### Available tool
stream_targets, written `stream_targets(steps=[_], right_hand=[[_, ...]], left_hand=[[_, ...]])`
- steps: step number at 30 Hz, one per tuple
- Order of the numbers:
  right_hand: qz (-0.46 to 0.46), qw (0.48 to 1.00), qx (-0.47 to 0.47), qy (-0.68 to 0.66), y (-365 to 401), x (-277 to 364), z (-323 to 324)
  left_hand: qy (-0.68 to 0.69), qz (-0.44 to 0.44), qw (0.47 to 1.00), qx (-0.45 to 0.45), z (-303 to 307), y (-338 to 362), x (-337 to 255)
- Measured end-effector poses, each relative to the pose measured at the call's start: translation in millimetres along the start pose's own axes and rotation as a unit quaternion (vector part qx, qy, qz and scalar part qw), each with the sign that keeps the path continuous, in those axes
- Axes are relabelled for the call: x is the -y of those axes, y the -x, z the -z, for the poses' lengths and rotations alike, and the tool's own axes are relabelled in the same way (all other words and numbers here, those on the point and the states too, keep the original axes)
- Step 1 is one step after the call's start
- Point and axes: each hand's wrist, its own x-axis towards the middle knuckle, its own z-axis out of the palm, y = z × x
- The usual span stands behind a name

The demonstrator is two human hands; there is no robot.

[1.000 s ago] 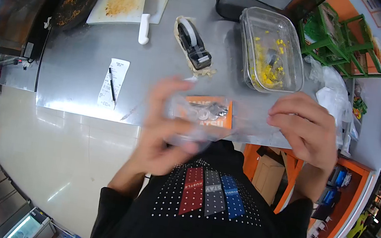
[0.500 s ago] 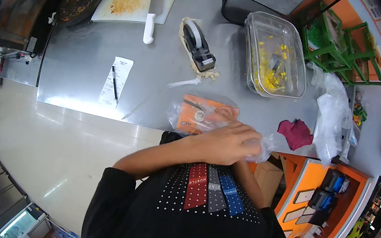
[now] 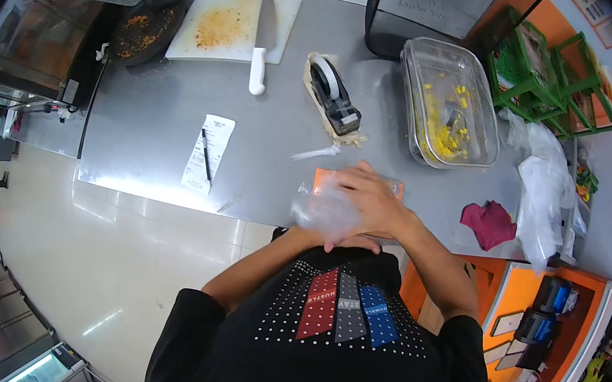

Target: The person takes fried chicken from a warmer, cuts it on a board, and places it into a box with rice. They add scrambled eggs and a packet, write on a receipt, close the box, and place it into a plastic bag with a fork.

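An orange printed box (image 3: 394, 188) lies near the table's front edge, partly covered by clear plastic. My right hand (image 3: 373, 204) lies over it, its fingers bent at the clear plastic bag (image 3: 325, 211), which bunches up to the left. My left hand (image 3: 353, 242) is below the right one at the table edge. Only some of its fingers show, and the bag and my right hand hide the rest. A tape dispenser (image 3: 335, 97) with a roll of tape stands behind the box, beside a twisted white plastic strip (image 3: 317, 153).
To the left lies a receipt (image 3: 203, 169) with a pen (image 3: 206, 154) on it. A knife (image 3: 259, 67) rests on a cutting board (image 3: 285, 32), beside a dark stone mortar (image 3: 145, 28). On the right are a clear container (image 3: 485, 138), a maroon cloth (image 3: 489, 224) and white plastic bags (image 3: 545, 185).
My left hand has drawn back left and down, from the bag's right end to below the box. My right hand has come out on top, and the plastic has gathered to the left.
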Motion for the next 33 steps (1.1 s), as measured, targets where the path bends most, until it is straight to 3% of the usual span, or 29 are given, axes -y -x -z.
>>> stream_targets(steps=[6,8,12,13,15,16,17,18,19,20,22,23,24,25,26,27,28,29,30,31,32,33], right_hand=[[0.01,0.994,0.109,0.016,-25,3,-25],[-0.034,0.99,0.137,-0.02,-27,-1,-28],[-0.075,0.981,0.18,-0.001,-32,-4,-26],[-0.043,0.986,0.159,-0.003,-30,-1,-22],[0.024,0.993,0.118,-0.009,-27,7,-8],[-0.004,0.992,0.081,-0.092,-24,21,15],[-0.03,0.983,0.043,-0.174,-15,29,39],[-0.098,0.97,-0.062,-0.213,12,20,54],[-0.164,0.94,-0.167,-0.249,40,7,65],[-0.279,0.897,-0.184,-0.291,61,-2,66],[-0.493,0.766,-0.203,-0.359,106,-19,47],[-0.508,0.61,-0.155,-0.588,129,-31,19],[-0.481,0.406,-0.095,-0.771,149,-34,-3],[-0.436,0.7,-0.079,-0.56,147,-13,-21],[-0.393,0.746,-0.072,-0.532,133,3,-24],[-0.35,0.788,-0.07,-0.502,119,19,-28],[-0.341,0.623,-0.08,-0.699,103,43,-7],[-0.314,0.545,-0.087,-0.773,104,42,-6],[-0.29,0.458,-0.09,-0.836,105,42,-4],[-0.268,0.502,-0.097,-0.816,118,17,-17],[-0.248,0.545,-0.103,-0.794,125,1,-22],[-0.23,0.655,-0.159,-0.702,118,11,-5]], left_hand=[[0.136,0.066,0.989,0.012,-13,-2,10],[0.2,0.087,0.976,0.016,-19,0,7],[0.38,0.157,0.911,0.004,-36,10,3],[0.454,0.191,0.87,-0.003,-42,13,3],[0.652,0.291,0.7,-0.032,-51,18,6],[0.72,0.332,0.607,-0.059,-52,19,7],[0.744,0.346,0.564,-0.091,-51,20,8],[0.749,0.351,0.548,-0.124,-46,19,4],[0.734,0.345,0.564,-0.156,-40,17,-1],[0.619,0.266,0.714,-0.189,-26,14,-16],[0.303,0.113,0.905,-0.275,1,7,-50],[0.365,0.086,0.877,-0.302,6,0,-64],[0.385,0.093,0.876,-0.275,12,-2,-74],[0.404,0.1,0.875,-0.248,20,-2,-82],[0.421,0.109,0.872,-0.223,28,-5,-93],[0.529,0.152,0.815,-0.178,42,-16,-110],[0.486,0.343,0.79,-0.15,64,-36,-129],[0.421,0.523,0.732,-0.117,88,-61,-145],[0.283,0.504,0.803,-0.146,88,-57,-135],[0.121,0.495,0.843,-0.173,87,-52,-126],[-0.039,0.347,0.921,-0.172,92,-37,-111],[-0.235,0.199,0.931,-0.197,96,-22,-95]])
